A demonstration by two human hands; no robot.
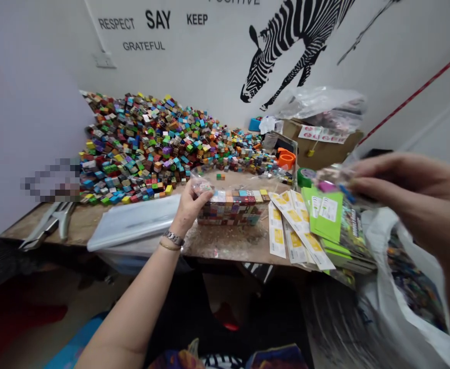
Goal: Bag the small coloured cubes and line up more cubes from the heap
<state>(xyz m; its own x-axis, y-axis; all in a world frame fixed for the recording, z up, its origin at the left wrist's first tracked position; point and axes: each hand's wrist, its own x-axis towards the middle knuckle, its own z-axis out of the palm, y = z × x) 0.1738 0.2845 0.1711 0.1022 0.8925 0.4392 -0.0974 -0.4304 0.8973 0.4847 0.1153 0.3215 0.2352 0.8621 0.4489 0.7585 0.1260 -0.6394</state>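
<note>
My left hand (pixel 188 207) is closed on the left end of a clear plastic bag (pixel 265 180). Inside the bag stands a block of printed cubes (pixel 230 209), packed in neat rows on the table. At the right, close to the camera, my right hand (pixel 397 187) is raised and pinches a small clear packet (pixel 334 179) with pink and blue pieces. Motion blurs this packet, so its contents are hard to make out. Below it lies a stack of green printed cards (pixel 327 215) with white labels.
A big heap of colourful cubes (pixel 151 138) covers the back left. Flat plastic bags (pixel 136 220) lie left of my left hand. Yellow-and-white sticker strips (pixel 296 228), a green tape roll (pixel 305 177) and an orange ring (pixel 285 159) are on the right. A white sack (pixel 382 230) stands at far right.
</note>
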